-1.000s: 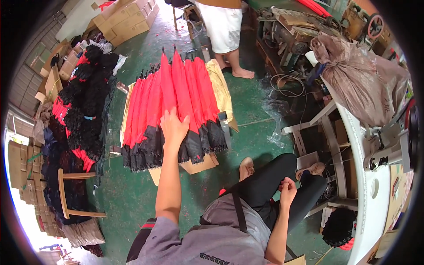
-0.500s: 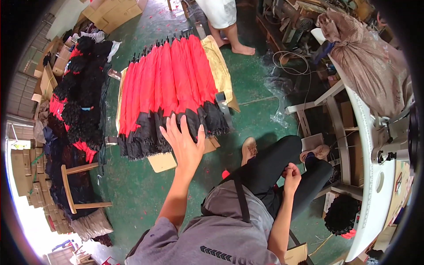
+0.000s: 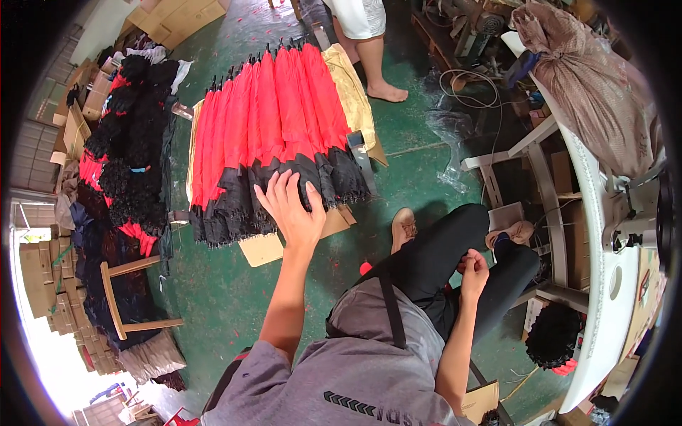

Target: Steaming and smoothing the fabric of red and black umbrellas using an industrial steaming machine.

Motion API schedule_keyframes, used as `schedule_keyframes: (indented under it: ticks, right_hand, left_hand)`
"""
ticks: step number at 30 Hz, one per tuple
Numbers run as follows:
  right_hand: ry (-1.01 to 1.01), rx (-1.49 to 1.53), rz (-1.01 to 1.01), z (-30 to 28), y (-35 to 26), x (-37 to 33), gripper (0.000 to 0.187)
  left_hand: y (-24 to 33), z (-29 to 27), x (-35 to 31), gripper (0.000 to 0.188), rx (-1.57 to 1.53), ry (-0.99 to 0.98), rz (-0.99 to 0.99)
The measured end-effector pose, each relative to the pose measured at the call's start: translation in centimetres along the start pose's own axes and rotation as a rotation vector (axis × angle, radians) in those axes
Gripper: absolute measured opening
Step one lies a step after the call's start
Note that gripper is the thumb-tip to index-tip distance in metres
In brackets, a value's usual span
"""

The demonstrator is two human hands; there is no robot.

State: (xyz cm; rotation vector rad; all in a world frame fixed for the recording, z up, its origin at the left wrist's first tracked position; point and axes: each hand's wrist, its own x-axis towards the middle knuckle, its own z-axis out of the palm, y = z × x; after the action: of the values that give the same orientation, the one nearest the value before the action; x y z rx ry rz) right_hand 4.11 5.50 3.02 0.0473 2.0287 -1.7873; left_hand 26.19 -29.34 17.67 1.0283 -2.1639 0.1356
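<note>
A row of folded umbrellas (image 3: 273, 106), red with black lower edges, lies side by side ahead of me, their dark tips pointing away. My left hand (image 3: 293, 213) reaches over the near black edge with its fingers spread. It holds nothing, and whether the fingertips touch the cloth I cannot tell. Over my thighs, my right hand (image 3: 474, 275) is closed, thumb and fingers pressed together. Anything inside that pinch is too small or hidden to make out.
A yellow sheet (image 3: 350, 85) and cardboard (image 3: 261, 250) show around the umbrellas. Black and red bundles (image 3: 128, 156) are heaped at left near a wooden frame (image 3: 114, 302). A white worktable (image 3: 604, 312) with a woven sack (image 3: 582, 85) stands right. Another person's bare foot (image 3: 388, 92) is beyond.
The view has shifted slightly. My left hand stays spread at the umbrellas' black edge, and my right hand remains closed over my lap. The other person's foot has come a little nearer.
</note>
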Motion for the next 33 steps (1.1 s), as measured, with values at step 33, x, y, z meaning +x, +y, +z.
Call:
schedule_keyframes:
  ticks: [33]
  right_hand:
    - [-0.016, 0.012, 0.008, 0.3, -0.6, -0.1, 0.021]
  left_hand:
    - [-4.7, 5.8, 4.1, 0.067, 0.357, -0.357, 0.067]
